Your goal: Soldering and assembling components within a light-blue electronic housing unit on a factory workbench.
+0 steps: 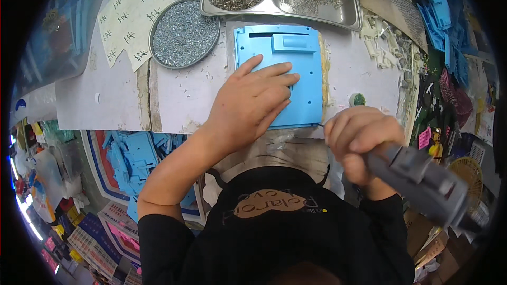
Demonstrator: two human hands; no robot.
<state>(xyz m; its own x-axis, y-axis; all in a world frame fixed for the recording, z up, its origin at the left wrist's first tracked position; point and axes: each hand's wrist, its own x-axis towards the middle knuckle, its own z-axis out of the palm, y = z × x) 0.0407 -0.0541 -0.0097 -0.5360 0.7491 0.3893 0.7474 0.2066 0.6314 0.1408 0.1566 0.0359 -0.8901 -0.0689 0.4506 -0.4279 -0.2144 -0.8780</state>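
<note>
A light-blue plastic panel (pixel 303 87) lies flat on the white tabletop, with a slot and a raised block near its far edge and small round holes along its sides. My left hand (pixel 253 97) rests on the panel with fingers stretched out, pressing on its left and middle part. In my right hand (pixel 364 137) is a dark grey electric screwdriver (pixel 422 177), held with the fingers wrapped round its front end. Its thin bit points left at the panel's near right corner. Whether the tip sits on a screw there is too small to tell.
A round dish of small screws (pixel 185 34) stands left of the panel. Beyond it is a steel compartment tray (pixel 356 16) with small metal parts. White plastic pieces (pixel 381 47) lie at right, near a small green-topped round item (pixel 357 99). More blue parts (pixel 134 158) fill a box at lower left.
</note>
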